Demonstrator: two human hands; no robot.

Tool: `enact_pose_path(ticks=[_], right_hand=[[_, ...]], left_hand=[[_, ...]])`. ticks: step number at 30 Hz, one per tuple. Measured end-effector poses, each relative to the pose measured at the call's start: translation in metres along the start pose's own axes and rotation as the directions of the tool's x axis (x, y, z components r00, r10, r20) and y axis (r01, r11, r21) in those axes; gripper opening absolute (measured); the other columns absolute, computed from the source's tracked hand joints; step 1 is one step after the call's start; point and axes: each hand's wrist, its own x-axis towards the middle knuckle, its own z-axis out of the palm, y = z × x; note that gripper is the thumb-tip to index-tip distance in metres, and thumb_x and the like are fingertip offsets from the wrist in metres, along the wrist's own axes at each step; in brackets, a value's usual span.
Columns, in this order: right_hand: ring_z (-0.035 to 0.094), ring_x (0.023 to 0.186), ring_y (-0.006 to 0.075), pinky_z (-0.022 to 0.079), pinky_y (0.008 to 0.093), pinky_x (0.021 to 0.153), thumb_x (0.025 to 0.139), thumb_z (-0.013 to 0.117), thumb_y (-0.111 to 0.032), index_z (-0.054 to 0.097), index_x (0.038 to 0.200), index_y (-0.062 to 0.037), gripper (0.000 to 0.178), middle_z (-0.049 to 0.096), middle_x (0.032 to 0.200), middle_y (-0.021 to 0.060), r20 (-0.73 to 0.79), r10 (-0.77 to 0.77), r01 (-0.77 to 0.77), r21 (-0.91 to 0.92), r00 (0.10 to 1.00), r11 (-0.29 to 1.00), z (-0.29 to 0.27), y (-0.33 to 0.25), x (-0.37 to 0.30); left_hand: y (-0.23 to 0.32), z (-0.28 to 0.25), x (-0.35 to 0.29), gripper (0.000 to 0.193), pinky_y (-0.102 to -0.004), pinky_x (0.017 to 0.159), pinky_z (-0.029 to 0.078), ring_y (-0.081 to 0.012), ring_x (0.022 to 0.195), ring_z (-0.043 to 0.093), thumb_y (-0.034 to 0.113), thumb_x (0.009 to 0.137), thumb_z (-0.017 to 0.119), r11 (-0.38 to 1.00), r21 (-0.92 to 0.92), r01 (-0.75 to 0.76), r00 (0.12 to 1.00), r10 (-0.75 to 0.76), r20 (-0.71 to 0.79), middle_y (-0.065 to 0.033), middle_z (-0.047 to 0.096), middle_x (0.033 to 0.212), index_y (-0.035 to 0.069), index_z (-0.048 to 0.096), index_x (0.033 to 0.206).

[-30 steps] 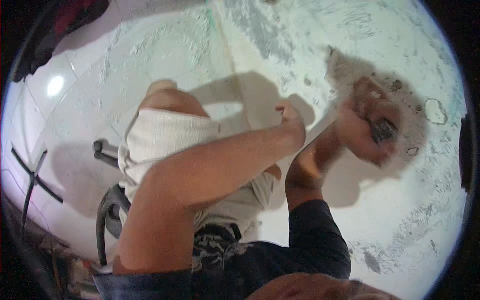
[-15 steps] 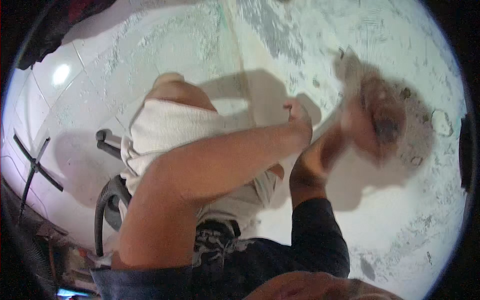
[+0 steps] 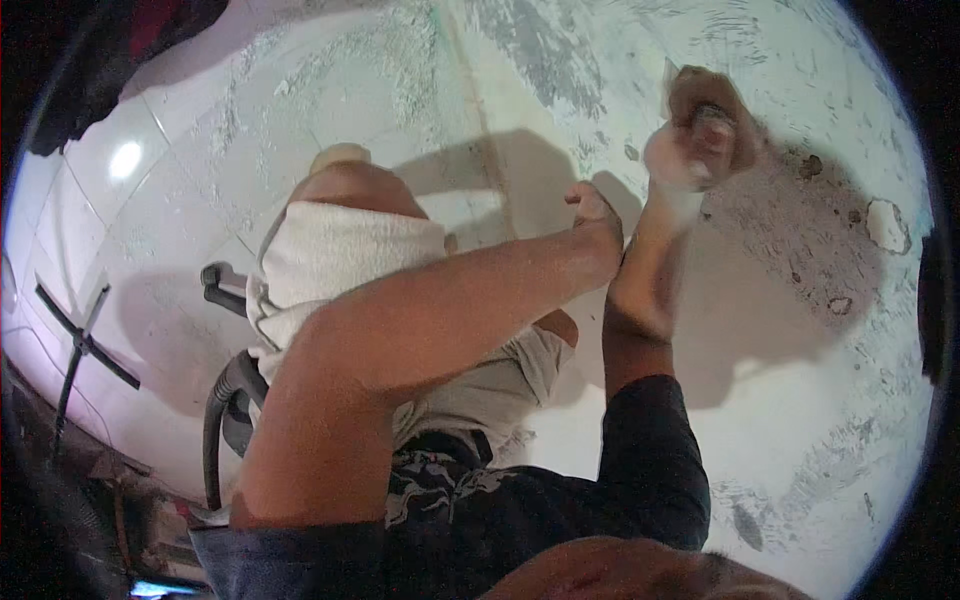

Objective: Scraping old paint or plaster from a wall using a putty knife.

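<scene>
My right hand (image 3: pixel 705 135) is raised against a patchy white wall (image 3: pixel 550 60), fingers closed and blurred by motion. A thin, pale, flat piece (image 3: pixel 670 70) sticks out past its fingertips; the rest of it is hidden in the grip. Lower on the left, my left hand (image 3: pixel 597 205) is curled with its fingers bent, close to the wall and beside my right forearm. Nothing shows in it. Below the right hand, a rough greyish-brown patch (image 3: pixel 790 230) lies bare on the wall, with small pits and a pale chipped spot (image 3: pixel 887 226).
A beige cloth (image 3: pixel 340 250) covers my bent leg. Pale floor tiles (image 3: pixel 150 190) with white dust and flakes spread at left. Black curved chair parts (image 3: pixel 215 420) and a black cross-shaped stand (image 3: pixel 82 342) stand there. A dark cloth (image 3: pixel 90 70) hangs at upper left.
My right hand has moved up and to the left along the wall, uncovering more of the rough patch. The left hand stays almost in place.
</scene>
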Motion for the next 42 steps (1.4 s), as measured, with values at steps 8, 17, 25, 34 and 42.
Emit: enact_pose_path(ticks=[8,17,25,34,42], right_hand=[[0.060,0.075,0.0188,0.049,0.0276,0.066,0.092,0.051,-0.033,0.058,0.091,0.0098,0.043,0.063,0.085,0.0154,-0.304,0.048,0.024,0.229,0.951,0.973,0.015,0.020,-0.034],[0.057,0.070,0.0173,0.047,0.0283,0.059,0.090,0.056,-0.028,0.062,0.097,0.0033,0.033,0.064,0.091,0.0074,0.120,-0.072,0.086,-0.119,0.990,0.989,-0.005,-0.018,-0.003],[0.044,0.058,0.0168,0.039,0.0262,0.055,0.084,0.051,-0.043,0.056,0.074,0.0024,0.047,0.051,0.064,0.0091,-0.113,0.150,-0.160,-0.078,0.982,0.984,0.007,-0.016,-0.014],[0.057,0.068,0.0177,0.051,0.0247,0.062,0.095,0.046,-0.026,0.058,0.082,0.0011,0.033,0.062,0.080,0.0121,-0.181,-0.306,0.251,-0.275,0.934,0.928,-0.004,-0.030,-0.045],[0.043,0.047,0.0221,0.035,0.0314,0.044,0.086,0.046,-0.048,0.049,0.064,-0.0013,0.052,0.044,0.058,0.0092,0.098,0.059,-0.050,-0.092,0.993,0.995,-0.001,-0.049,-0.008]], left_hand=[[-0.010,0.009,0.016,0.052,-0.0532,0.080,0.037,-0.0289,0.106,0.055,0.029,0.064,0.079,0.996,0.039,0.085,0.996,-0.083,-0.036,-0.0080,0.063,0.111,0.015,0.067,0.113],[0.000,0.001,0.004,0.051,-0.0508,0.079,0.039,-0.0274,0.104,0.056,0.031,0.064,0.080,0.998,0.008,0.058,0.997,-0.058,-0.054,-0.0049,0.064,0.113,0.016,0.068,0.111],[-0.022,-0.002,-0.010,0.045,-0.0517,0.079,0.038,-0.0290,0.106,0.056,0.026,0.068,0.076,0.998,-0.014,0.060,0.994,-0.061,-0.095,-0.0067,0.062,0.114,0.014,0.068,0.111],[-0.014,0.005,0.021,0.040,-0.0540,0.081,0.038,-0.0298,0.111,0.054,0.025,0.078,0.067,0.990,-0.031,0.136,0.990,-0.137,-0.038,-0.0098,0.060,0.120,0.014,0.065,0.116],[-0.012,0.010,0.018,0.052,-0.0519,0.078,0.036,-0.0232,0.103,0.052,0.029,0.066,0.075,0.983,0.044,0.178,0.984,-0.177,-0.031,-0.0030,0.061,0.109,0.021,0.064,0.116]])
